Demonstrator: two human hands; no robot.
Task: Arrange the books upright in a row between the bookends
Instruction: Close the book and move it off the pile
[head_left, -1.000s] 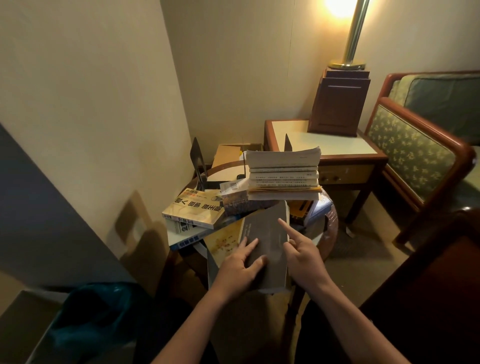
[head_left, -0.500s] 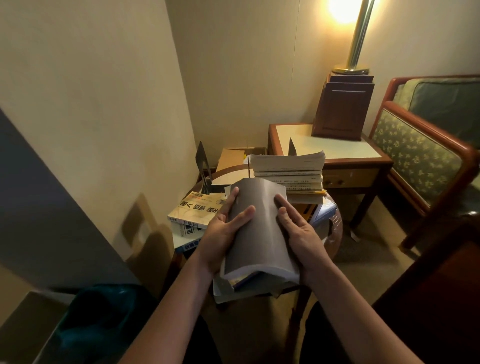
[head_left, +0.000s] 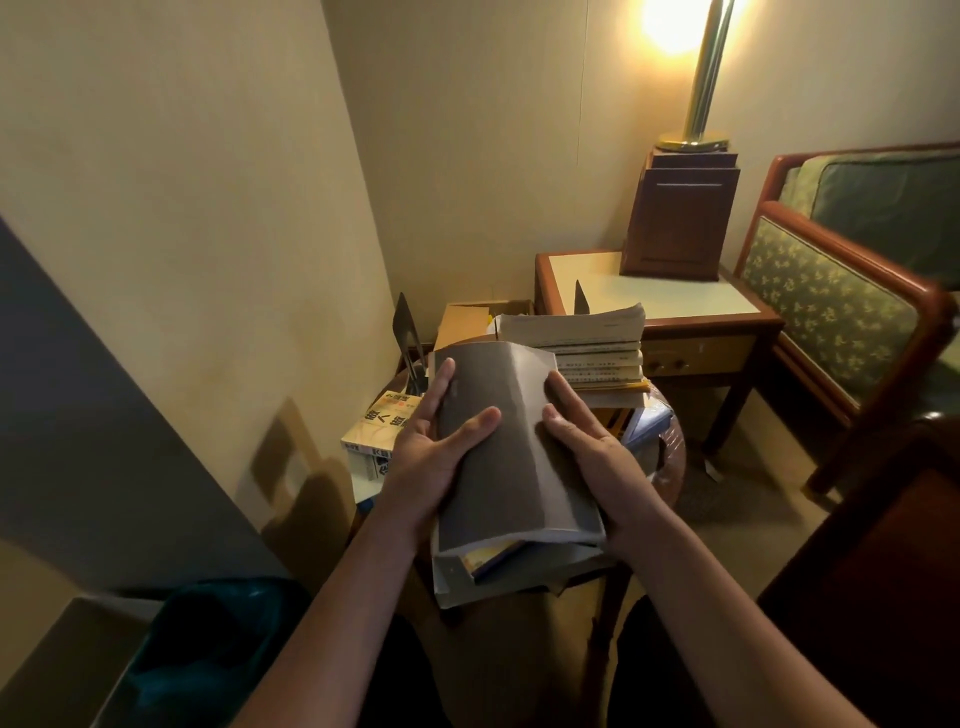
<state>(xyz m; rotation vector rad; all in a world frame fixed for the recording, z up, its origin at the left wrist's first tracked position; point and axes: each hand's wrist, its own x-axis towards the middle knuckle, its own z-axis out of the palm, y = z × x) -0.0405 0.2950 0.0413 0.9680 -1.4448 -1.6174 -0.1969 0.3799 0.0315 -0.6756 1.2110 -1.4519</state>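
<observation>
**Item:** grey book (head_left: 509, 441).

**Location:** raised over the near edge of the table (head_left: 670, 457), cover up and tilted. A loose pile (head_left: 498, 564) of flat books lies beneath it. Whether the pile is being lifted too cannot be told.

**Hold:**
- Left hand (head_left: 428, 467): fingers (head_left: 441, 387) are laid along the left edge, the thumb is set across the cover, and the hand is closed on the book.
- Right hand (head_left: 592, 462): the thumb and one finger are seen on the cover. The rest are judged to be wrapped under the right edge.

**Step in hand:** judged to be the pick-up of one book. No book is seen upright between the bookends yet.

**Next move:** the book is to be turned onto its bottom edge, carried to the back of the table and stood against the left bookend (head_left: 408, 332). A firm two-sided hold is called for, as the soft cover bows.

**Obstructions:**
- A stack (head_left: 587, 348) is piled flat in front of the right bookend (head_left: 581, 300) and fills part of the gap.
- A yellow book (head_left: 382, 421) lies flat near the left bookend.
- Both are likely to need clearing.

**Surroundings:** a box (head_left: 462, 322) behind the table, a side table (head_left: 649, 299) carrying a lamp (head_left: 698, 83), and an armchair (head_left: 841, 312) at the right.
</observation>
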